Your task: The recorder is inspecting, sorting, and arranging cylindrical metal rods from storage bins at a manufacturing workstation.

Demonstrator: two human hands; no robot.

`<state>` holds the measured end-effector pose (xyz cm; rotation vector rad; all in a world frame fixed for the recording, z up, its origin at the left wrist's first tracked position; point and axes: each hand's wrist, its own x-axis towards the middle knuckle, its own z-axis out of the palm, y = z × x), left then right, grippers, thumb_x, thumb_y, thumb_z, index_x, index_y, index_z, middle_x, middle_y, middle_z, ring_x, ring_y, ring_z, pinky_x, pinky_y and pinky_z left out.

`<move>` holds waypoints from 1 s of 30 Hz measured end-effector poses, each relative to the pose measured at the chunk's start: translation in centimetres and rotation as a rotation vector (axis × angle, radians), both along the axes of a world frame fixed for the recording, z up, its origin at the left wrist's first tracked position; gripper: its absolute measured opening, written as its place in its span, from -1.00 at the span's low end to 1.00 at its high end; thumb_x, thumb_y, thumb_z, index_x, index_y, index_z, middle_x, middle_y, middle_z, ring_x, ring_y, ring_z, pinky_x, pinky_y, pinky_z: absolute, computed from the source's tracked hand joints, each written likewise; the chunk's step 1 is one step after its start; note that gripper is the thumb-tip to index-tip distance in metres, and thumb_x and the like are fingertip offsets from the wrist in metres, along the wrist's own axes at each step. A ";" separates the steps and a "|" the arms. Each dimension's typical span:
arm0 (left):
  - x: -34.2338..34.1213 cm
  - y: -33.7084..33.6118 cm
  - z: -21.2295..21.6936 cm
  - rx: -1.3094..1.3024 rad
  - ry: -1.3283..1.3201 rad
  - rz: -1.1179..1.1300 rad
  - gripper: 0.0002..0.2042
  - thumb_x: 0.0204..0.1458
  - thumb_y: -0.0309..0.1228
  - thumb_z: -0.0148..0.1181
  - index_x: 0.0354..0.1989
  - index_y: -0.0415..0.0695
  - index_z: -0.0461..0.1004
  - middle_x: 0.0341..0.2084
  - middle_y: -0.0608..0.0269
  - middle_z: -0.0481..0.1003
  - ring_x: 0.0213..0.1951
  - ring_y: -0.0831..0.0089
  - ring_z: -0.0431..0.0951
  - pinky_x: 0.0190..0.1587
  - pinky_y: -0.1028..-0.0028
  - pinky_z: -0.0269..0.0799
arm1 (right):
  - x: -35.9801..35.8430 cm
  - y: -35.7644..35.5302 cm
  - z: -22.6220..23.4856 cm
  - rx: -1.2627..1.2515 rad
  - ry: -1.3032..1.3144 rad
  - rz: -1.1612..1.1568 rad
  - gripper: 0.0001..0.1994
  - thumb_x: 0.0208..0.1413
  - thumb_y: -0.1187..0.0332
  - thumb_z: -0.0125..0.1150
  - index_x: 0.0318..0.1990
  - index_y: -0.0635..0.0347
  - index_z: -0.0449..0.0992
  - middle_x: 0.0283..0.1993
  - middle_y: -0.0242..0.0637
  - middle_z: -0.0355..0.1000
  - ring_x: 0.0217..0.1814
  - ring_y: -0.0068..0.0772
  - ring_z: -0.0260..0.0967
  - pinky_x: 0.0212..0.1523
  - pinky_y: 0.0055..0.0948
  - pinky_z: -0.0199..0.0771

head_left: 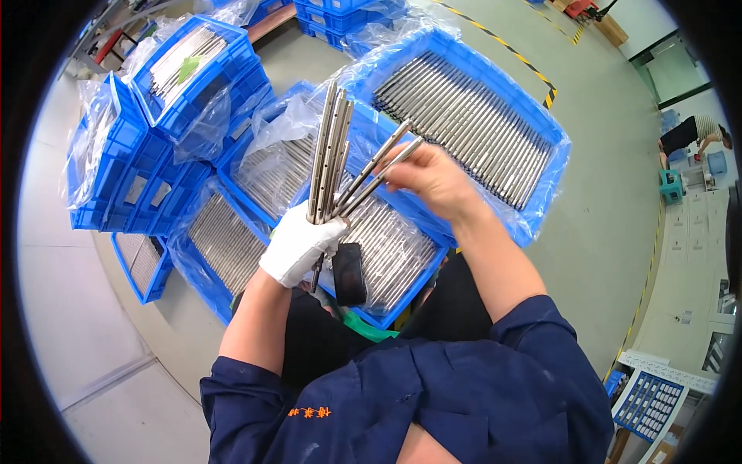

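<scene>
The white-gloved left hand (295, 246) grips silvery, cylindrical metal rods (325, 158) nearly upright within closed fingers, while the bare right hand (433, 182) pinches at least 1 slanting rod (366, 190) near its upper end.

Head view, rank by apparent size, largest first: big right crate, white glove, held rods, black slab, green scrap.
1. Big right crate
2. White glove and held rods: too close to rank
3. Black slab
4. Green scrap

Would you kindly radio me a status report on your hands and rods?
Left hand, gloved, gripping rod bundle. Right hand, bare, at two splayed rods. Black phone-like object over crated rods.
</scene>
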<state>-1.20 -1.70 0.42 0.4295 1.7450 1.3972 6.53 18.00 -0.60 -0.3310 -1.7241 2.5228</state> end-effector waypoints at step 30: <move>0.5 -0.5 -1.4 0.316 -0.247 0.100 -0.68 -0.20 -0.38 0.15 -0.27 -0.30 0.34 -0.52 0.19 0.43 -0.58 0.58 0.36 -0.50 0.64 0.28 | 0.1 -2.7 -1.5 -0.133 -0.098 0.090 -0.77 -0.06 0.46 0.09 -0.19 0.26 0.40 -0.39 -0.35 0.38 -0.37 -0.58 0.31 -0.34 -0.60 0.33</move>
